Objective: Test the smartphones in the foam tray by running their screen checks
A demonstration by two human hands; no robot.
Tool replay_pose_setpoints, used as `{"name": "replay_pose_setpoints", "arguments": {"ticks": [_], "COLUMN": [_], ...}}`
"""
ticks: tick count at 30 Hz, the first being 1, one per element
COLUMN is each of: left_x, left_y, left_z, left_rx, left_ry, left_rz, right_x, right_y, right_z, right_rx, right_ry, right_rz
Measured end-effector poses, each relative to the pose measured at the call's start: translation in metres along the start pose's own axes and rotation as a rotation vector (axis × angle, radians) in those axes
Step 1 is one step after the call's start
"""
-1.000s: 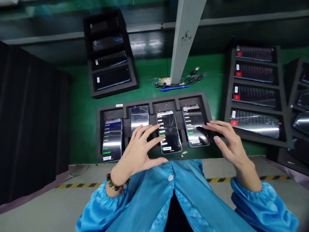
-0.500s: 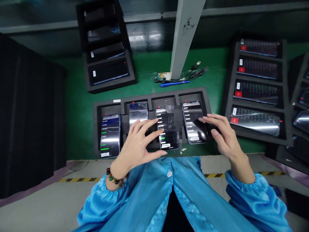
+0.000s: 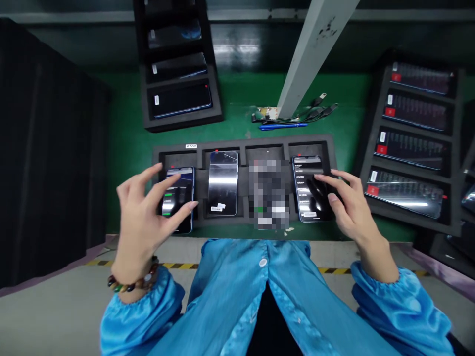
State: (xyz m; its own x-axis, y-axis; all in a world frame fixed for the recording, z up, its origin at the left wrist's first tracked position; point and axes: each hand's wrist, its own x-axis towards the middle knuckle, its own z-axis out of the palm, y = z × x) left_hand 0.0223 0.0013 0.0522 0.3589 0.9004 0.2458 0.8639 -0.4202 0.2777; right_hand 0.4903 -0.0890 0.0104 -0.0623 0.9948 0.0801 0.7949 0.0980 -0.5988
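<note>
A black foam tray (image 3: pixel 245 144) lies on the green bench in front of me, with several phones in its slots. My left hand (image 3: pixel 143 217) hovers with spread fingers over the leftmost phone (image 3: pixel 178 194), whose screen shows green bars. My right hand (image 3: pixel 347 205) is open too, fingertips resting on the rightmost phone (image 3: pixel 308 190), which shows a lit list. Between them lie a phone with a glaring screen (image 3: pixel 223 182) and a blurred one (image 3: pixel 270 198). Neither hand holds anything.
More foam trays of phones stand at the back left (image 3: pixel 178 69) and at the right (image 3: pixel 411 143). A grey post (image 3: pixel 315 54) rises behind the near tray, with cables and a blue pen (image 3: pixel 282 126) at its foot. A dark panel (image 3: pixel 48 148) fills the left.
My left hand has moved left from the middle phones to the leftmost phone. My right hand stays on the rightmost phone. The view has shifted slightly.
</note>
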Motion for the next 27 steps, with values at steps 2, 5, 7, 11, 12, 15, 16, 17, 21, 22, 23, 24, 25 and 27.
{"name": "replay_pose_setpoints", "arguments": {"ticks": [2,5,7,11,12,15,16,17,21,22,23,24,25,27], "left_x": [-0.004,-0.009,-0.013,-0.027,-0.031,-0.044,-0.047,-0.050,-0.052,-0.051,-0.051,-0.050,-0.049,-0.048], "left_y": [-0.009,-0.019,-0.024,-0.033,-0.035,-0.044,-0.047,-0.049,-0.052,-0.052,-0.051,-0.051,-0.051,-0.052], "left_z": [-0.003,-0.005,-0.006,-0.008,-0.008,-0.004,-0.001,0.002,0.012,0.012,0.011,0.010,0.009,0.007], "left_rx": [0.007,0.011,0.010,-0.007,-0.015,-0.052,-0.068,-0.084,-0.142,-0.157,-0.176,-0.197,-0.216,-0.234], "left_ry": [0.035,0.069,0.078,0.095,0.100,0.092,0.084,0.076,-0.002,-0.027,-0.052,-0.073,-0.084,-0.082], "left_rz": [-0.031,-0.061,-0.084,-0.164,-0.186,-0.228,-0.229,-0.224,-0.168,-0.158,-0.149,-0.142,-0.139,-0.146], "right_x": [0.008,0.027,0.038,0.049,0.050,0.051,0.052,0.053,0.054,0.054,0.053,0.053,0.052,0.051], "right_y": [-0.012,-0.035,-0.049,-0.064,-0.065,-0.066,-0.066,-0.067,-0.067,-0.067,-0.066,-0.065,-0.063,-0.061], "right_z": [0.002,0.011,0.019,0.028,0.029,0.029,0.029,0.030,0.032,0.032,0.031,0.030,0.028,0.025], "right_rx": [-0.047,-0.059,-0.054,-0.061,-0.060,-0.059,-0.061,-0.063,-0.062,-0.059,-0.055,-0.051,-0.047,-0.035], "right_ry": [-0.007,-0.093,-0.180,-0.254,-0.248,-0.226,-0.226,-0.229,-0.234,-0.227,-0.216,-0.203,-0.190,-0.156], "right_rz": [-0.025,-0.102,-0.151,-0.193,-0.190,-0.180,-0.176,-0.170,-0.148,-0.145,-0.142,-0.137,-0.134,-0.128]}}
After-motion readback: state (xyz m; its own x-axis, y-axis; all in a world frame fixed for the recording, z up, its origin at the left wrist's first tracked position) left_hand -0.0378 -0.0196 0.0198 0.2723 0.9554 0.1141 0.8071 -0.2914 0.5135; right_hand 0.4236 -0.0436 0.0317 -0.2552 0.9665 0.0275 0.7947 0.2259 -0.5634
